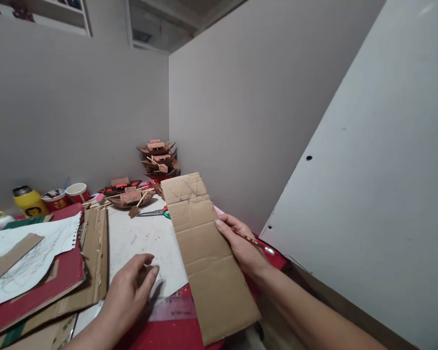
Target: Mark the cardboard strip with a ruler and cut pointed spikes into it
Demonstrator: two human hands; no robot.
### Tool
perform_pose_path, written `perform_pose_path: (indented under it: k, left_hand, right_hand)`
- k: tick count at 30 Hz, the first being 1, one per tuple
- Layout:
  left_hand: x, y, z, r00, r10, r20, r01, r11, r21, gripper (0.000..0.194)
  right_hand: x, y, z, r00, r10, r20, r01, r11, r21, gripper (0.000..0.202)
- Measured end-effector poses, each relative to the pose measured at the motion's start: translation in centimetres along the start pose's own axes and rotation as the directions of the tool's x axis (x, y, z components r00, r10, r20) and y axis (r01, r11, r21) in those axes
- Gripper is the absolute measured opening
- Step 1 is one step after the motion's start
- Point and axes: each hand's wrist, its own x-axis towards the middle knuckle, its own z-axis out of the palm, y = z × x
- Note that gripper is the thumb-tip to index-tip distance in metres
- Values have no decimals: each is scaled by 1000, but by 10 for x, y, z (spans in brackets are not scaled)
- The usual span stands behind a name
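My right hand (241, 243) grips a long strip of brown cardboard (208, 253) by its right edge. Pencil lines cross the strip's far end, and creases run over it. A dark pencil (251, 238) with a pale end is tucked in the same hand. To the left, my left hand (133, 282) hovers empty, fingers curved and apart, over white paper (131, 238). Close to it lies a clear pinkish ruler (171, 309), partly under the strip. Scissors (155, 213) with a green handle lie beyond, partly hidden by the strip.
Several small brown model boats (158, 158) are stacked in the corner; another boat (131, 198) sits in front. A yellow bottle (29, 201) and red-and-white cups (77, 192) stand back left. Cardboard sheets (95, 253) and scribbled paper (54, 250) pile up at left. Grey partitions (233, 107) enclose the table.
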Motion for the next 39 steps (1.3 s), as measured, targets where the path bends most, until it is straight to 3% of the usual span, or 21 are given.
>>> perform_pose_path:
  k: [2,4,6,9,16,20,28,39]
  left_hand:
    - [3,11,-5,993,-113,28,116,954,-277,37]
    - [4,22,-10,974,-196,113,226,839,-495,43]
    - [5,32,-15,958,-229,173,287,728,-623,47]
    - [6,41,-22,956,-232,182,291,639,-713,48]
    - [7,61,-37,980,-184,70,171,620,-766,37]
    - [7,68,-39,986,-158,51,141,631,-763,34]
    - [12,80,-24,983,-165,81,173,678,-715,34]
    - [25,93,-9,968,-244,-56,141,717,-682,43]
  right_hand:
    - [-11,4,9,1000,-1,1,1,999,43,40]
    - [-21,9,17,1000,5,14,-6,996,87,40]
    - [-32,15,24,999,1,34,-5,993,117,39]
    - [-46,25,32,995,-47,84,38,994,102,35]
    - [-65,32,39,965,-76,251,70,997,35,34]
    - [-59,26,36,963,-136,232,132,991,33,31]
    - [-38,14,26,970,-163,183,139,981,137,31]
    - [-41,15,11,954,-106,281,77,991,113,39]
